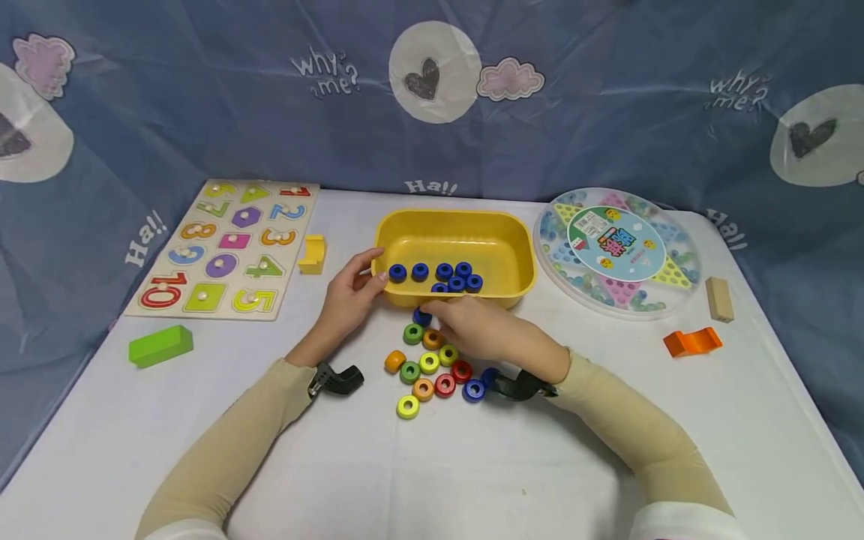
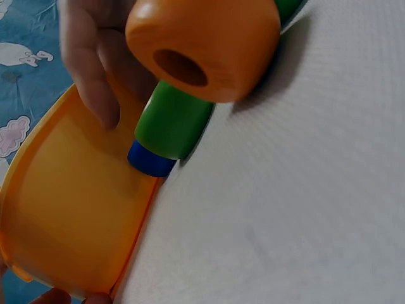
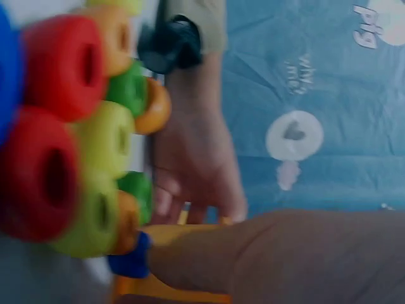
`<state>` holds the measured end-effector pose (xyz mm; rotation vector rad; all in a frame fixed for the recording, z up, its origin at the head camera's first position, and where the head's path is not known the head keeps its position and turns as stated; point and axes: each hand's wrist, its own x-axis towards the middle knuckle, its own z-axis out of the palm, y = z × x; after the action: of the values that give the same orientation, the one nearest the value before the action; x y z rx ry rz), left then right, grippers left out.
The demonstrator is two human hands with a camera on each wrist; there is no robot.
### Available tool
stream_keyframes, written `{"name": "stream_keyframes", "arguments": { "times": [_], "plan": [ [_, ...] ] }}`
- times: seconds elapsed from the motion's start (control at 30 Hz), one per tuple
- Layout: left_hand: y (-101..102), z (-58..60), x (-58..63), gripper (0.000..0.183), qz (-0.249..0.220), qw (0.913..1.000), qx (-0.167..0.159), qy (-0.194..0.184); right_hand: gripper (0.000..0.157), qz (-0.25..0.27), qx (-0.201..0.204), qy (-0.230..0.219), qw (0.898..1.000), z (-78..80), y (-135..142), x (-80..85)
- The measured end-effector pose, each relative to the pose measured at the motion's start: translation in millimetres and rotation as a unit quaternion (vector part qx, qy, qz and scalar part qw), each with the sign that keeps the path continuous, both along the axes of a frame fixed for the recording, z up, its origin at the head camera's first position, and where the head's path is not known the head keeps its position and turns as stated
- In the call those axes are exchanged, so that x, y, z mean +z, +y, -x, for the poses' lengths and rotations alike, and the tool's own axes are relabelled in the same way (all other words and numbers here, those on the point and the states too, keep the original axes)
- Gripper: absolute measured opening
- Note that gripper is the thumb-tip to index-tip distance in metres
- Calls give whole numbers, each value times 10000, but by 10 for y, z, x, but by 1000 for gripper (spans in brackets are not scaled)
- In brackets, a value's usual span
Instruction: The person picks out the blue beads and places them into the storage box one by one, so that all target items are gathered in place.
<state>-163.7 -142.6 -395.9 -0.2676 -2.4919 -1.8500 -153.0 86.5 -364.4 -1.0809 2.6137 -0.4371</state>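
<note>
A yellow plastic basin holds several blue beads. My left hand grips the basin's left end, thumb at the rim and fingers along the outer wall. Just in front of the basin, my right hand pinches a blue bead; its grip is partly hidden by the fingers. In the right wrist view the thumb overlaps that blue bead. Below lie loose beads: green, orange, yellow, red and blue. Another blue bead is partly covered by the right wrist camera.
On the left are a number puzzle board, a yellow block and a green block. To the right lie a round game case, a curved orange block and a wooden block. A blue cloth hangs behind.
</note>
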Motion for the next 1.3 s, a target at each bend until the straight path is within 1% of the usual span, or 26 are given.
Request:
{"name": "stream_keyframes", "arguments": {
  "times": [0.07, 0.17, 0.3, 0.33, 0.43, 0.5, 0.63, 0.8, 0.9, 0.97, 1.03, 1.13, 1.2, 1.3],
  "plan": [
    [-2, 5, -15, 47, -2, 10000, -26, -4, 42, -90, -89, 133, 9998, -6, -7, -61],
    [-38, 73, -151, 47, 34, 9999, -56, 95, 40, -96, -124, 413, 9990, 0, -27, -121],
    [-85, 165, -341, 48, 96, 9997, 1, 234, 31, -83, -126, 489, 9987, 13, -48, -158],
    [-91, 173, -351, 47, 63, 9997, 16, 232, 28, -84, -110, 487, 9987, 18, -50, -161],
    [-97, 177, -350, 47, 56, 9998, 44, 192, 16, -8, -64, 441, 9990, 25, -50, -158],
    [-100, 175, -345, 46, 63, 9998, 52, 155, 11, 51, -13, 417, 9991, 31, -48, -156],
    [-96, 173, -343, 46, 95, 9998, 85, 142, 9, 220, 64, 418, 9989, 38, -36, -162],
    [-87, 177, -353, 46, 120, 9997, 106, 159, 6, 351, 104, 522, 9980, 51, -30, -191],
    [-82, 180, -353, 46, 129, 9997, 106, 167, 6, 404, 143, 563, 9975, 43, -25, -173],
    [-80, 183, -349, 46, 120, 9998, 92, 158, 7, 488, 192, 530, 9972, 25, -14, -121],
    [-75, 182, -331, 46, 124, 9998, 85, 111, 8, 707, 260, 498, 9959, 15, 10, -47],
    [-57, 148, -254, 47, 144, 9999, 73, 30, 11, 1110, 332, 617, 9914, 33, 88, 126],
    [-42, 101, -165, 47, 230, 9997, 85, -15, 13, 1372, 220, 799, 9871, 84, 163, 246],
    [-34, 40, -61, 48, 350, 9993, 102, -30, 20, 1531, -195, 973, 9832, 203, 288, 403]
  ]
}}
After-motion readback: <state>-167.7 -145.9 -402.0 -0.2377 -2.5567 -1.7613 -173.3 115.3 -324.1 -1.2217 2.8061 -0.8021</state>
